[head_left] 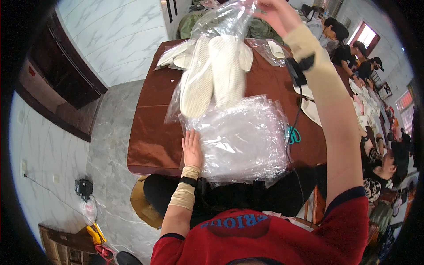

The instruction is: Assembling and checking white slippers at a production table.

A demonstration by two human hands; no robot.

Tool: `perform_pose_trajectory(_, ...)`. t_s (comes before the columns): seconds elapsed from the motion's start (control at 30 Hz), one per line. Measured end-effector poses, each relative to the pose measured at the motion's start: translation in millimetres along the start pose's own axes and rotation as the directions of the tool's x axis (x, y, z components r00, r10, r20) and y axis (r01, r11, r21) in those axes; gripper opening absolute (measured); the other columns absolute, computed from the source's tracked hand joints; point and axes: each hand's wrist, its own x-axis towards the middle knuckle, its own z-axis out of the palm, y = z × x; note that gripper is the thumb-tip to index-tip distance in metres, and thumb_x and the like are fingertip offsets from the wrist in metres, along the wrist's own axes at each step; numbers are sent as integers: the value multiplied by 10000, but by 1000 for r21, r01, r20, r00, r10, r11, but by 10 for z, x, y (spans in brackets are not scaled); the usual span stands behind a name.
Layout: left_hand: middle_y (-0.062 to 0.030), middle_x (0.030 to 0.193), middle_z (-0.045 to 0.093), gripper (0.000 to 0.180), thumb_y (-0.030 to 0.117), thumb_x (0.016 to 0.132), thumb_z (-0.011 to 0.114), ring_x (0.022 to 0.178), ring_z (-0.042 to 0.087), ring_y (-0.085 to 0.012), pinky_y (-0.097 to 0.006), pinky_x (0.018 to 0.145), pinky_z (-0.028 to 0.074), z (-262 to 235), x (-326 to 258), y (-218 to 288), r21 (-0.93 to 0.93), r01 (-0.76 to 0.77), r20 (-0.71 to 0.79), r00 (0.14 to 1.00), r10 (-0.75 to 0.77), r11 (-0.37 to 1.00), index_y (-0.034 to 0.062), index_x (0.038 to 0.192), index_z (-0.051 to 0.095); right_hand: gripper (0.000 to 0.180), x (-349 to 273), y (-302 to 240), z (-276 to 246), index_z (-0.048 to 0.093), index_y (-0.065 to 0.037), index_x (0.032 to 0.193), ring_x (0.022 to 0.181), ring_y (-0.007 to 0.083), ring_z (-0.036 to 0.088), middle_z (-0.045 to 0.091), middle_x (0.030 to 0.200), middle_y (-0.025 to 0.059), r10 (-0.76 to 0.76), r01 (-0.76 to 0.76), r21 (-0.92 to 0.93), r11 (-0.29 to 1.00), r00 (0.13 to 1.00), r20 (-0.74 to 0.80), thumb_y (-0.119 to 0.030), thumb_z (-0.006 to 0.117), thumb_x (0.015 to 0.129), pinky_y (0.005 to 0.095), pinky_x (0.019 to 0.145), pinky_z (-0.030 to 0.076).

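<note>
My right hand (277, 16) is raised beyond the far side of the table, its fingers closed on the gathered top of a clear plastic bag (221, 20). Inside that bag lies a pair of white slippers (228, 66) with textured soles showing. Its lower end reaches a stack of clear flat plastic bags (240, 141) near the table's front edge. On the left edge of this stack my left hand (191, 149) rests flat, fingers stretched out and holding nothing.
The table (152, 110) has a brown cloth. Other bagged white slippers (174, 56) lie at its far left, another (276, 49) at far right. Teal-handled scissors (293, 135) sit right of the stack, beside a dark cable. Other people (353, 57) work at a table on the right.
</note>
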Motion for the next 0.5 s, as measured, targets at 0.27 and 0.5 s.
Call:
perform_pose_trajectory(0.27,-102,1490,321,437,143,909,455,1401,243,-294,-485,1129,202,94,43,-31,84,-88,32,996,85,993,59,1338,444,293,-3028,498,-1585,653,0,1088,1136,216,549,618,1198,106,386,-242,-753,612,922,18,-8,487,846,348,988,412)
perform_pose_trajectory(0.5,-107,1452,386,373,139,944,443,1384,280,-297,-490,1118,221,48,78,62,31,-21,45,999,20,999,61,1307,482,193,-3554,876,-1513,656,-27,975,742,105,631,683,843,41,448,-626,-523,579,780,-437,-19,491,875,244,652,511)
